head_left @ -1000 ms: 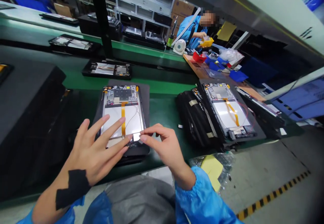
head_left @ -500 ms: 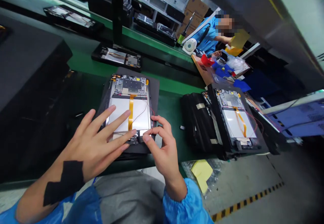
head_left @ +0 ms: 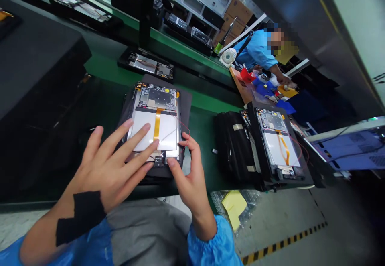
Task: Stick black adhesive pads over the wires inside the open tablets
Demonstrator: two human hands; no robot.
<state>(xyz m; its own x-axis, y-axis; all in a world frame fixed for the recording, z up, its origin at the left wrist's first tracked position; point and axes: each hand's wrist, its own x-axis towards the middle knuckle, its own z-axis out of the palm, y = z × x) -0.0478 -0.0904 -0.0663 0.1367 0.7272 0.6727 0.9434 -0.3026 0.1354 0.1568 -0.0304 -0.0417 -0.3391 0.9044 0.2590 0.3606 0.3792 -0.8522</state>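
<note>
An opened tablet (head_left: 155, 123) lies on a dark mat (head_left: 185, 105), with its circuit board at the far end and a silver battery panel (head_left: 152, 130) below it. An orange flex cable (head_left: 157, 123) crosses the battery, and a thin red wire (head_left: 183, 127) loops past its right side. My left hand (head_left: 111, 165) rests spread on the tablet's lower part, fingers apart. My right hand (head_left: 189, 177) curves around the tablet's lower right corner, with the thumb at the bottom edge and the fingertips at the side. Neither hand visibly holds a separate part.
A second opened tablet (head_left: 278, 145) lies to the right beside a black padded case (head_left: 233, 147). Further tablets sit along the green conveyor belt (head_left: 207, 105). A co-worker (head_left: 258, 51) works at a cluttered bench beyond. A yellow sheet (head_left: 234, 206) lies on plastic below the belt's edge.
My right hand has moved from pinching at the tablet's bottom edge to the lower right corner. The view has tilted, and the co-worker's arm has reached down to the bench.
</note>
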